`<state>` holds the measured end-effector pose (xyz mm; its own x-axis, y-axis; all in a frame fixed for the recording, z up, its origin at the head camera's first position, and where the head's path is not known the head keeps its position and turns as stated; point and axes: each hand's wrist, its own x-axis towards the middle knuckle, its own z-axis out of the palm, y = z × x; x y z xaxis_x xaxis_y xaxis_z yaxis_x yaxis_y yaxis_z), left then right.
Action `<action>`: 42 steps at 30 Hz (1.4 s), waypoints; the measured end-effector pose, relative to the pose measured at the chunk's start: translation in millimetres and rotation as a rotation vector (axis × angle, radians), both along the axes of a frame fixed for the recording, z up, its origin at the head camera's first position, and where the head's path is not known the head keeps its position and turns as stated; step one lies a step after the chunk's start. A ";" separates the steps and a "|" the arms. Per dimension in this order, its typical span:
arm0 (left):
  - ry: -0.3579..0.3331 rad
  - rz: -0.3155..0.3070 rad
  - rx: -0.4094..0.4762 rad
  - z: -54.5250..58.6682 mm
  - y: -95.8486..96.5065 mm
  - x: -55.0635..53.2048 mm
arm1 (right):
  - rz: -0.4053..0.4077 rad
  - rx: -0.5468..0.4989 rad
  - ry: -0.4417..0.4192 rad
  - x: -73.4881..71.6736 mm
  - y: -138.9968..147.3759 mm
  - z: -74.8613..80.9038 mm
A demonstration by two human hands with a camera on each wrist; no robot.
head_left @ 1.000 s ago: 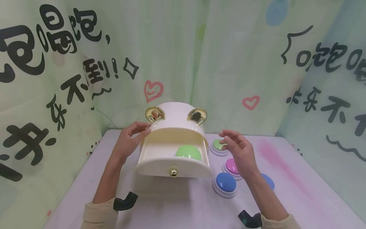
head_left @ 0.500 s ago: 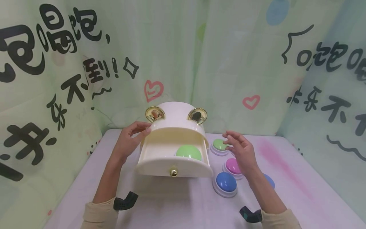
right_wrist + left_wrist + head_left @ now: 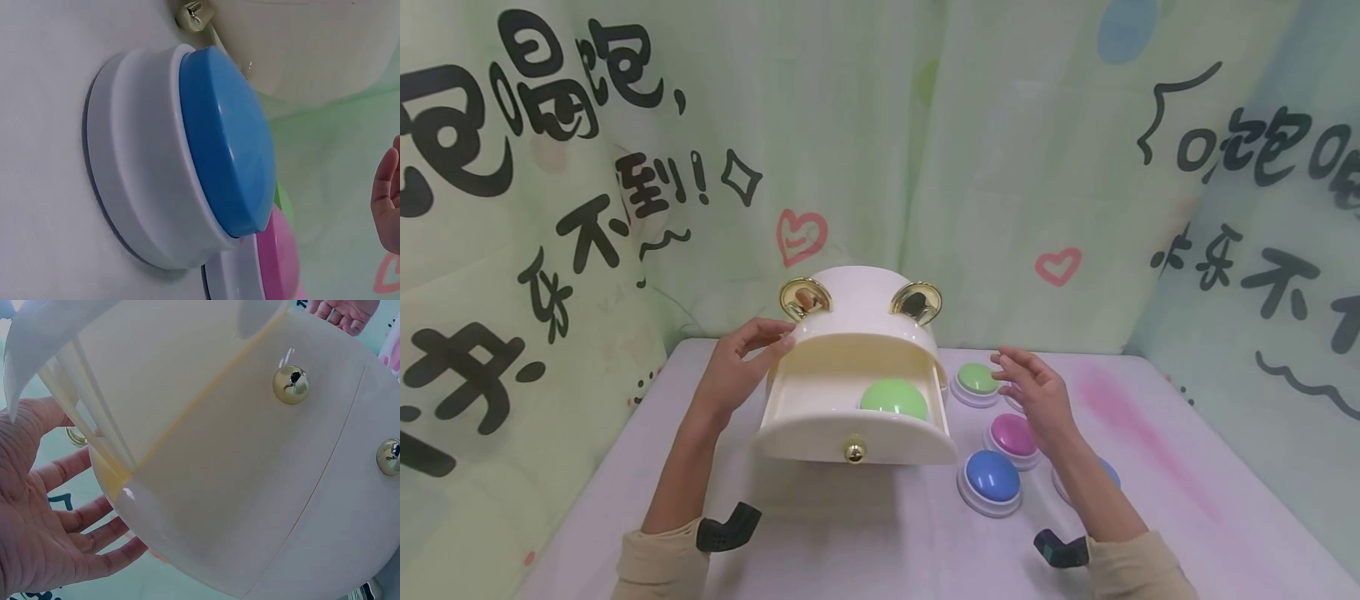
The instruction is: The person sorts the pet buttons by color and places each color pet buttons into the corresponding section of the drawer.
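A glossy white drawer box (image 3: 865,304) with gold round ears stands on the table. Its top drawer (image 3: 808,443), with a gold knob (image 3: 854,451), is pulled out and holds a green domed push button (image 3: 893,399). My left hand (image 3: 730,375) rests on the box's left side; in the left wrist view its fingers (image 3: 103,534) stretch along the curved edge. To the right, my right hand (image 3: 1039,396) hovers with loosely bent fingers above several push buttons, holding nothing. Near it are a green button (image 3: 977,378), a pink button (image 3: 1013,434) and a blue button (image 3: 992,475).
A second blue button (image 3: 1109,473) is partly behind my right forearm. One more button shows in part behind the right fingers. Lower drawer knobs (image 3: 291,384) appear in the left wrist view. Printed curtains (image 3: 865,150) enclose the back and sides of the table (image 3: 850,542).
My right hand has drifted slightly right and back toward me, uncovering more of the green and pink buttons. The left hand, box and drawer stay in place.
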<state>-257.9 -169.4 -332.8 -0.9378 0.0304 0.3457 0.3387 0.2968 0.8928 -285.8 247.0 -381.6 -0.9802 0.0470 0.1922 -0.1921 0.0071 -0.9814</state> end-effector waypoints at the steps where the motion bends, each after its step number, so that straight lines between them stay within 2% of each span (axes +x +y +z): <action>1: -0.001 0.000 0.001 0.0 -0.1 0.1 | -0.002 0.007 -0.003 -0.9 1.0 -1.1; 15: 0.000 -0.005 0.004 1.2 -0.4 0.7 | -0.053 0.183 -0.007 -9.8 6.8 -10.8; 20: 0.001 -0.008 0.007 1.6 0.1 1.4 | -0.096 0.294 0.002 -13.7 9.0 -15.9; 29: 0.004 -0.008 0.006 0.8 -0.2 0.9 | -0.108 0.437 0.005 -16.3 14.5 -19.2; 36: 0.003 -0.006 0.009 1.5 -0.5 1.2 | -0.080 0.564 0.078 -20.2 17.0 -22.5; 42: -0.001 -0.007 0.007 1.6 0.1 1.4 | -0.035 0.628 0.089 -25.7 20.6 -26.4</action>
<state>-256.5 -169.3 -331.2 -0.9381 0.0347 0.3447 0.3397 0.2877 0.8955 -311.5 267.6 -408.0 -0.9592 -0.0695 0.2741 -0.2619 0.5837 -0.7686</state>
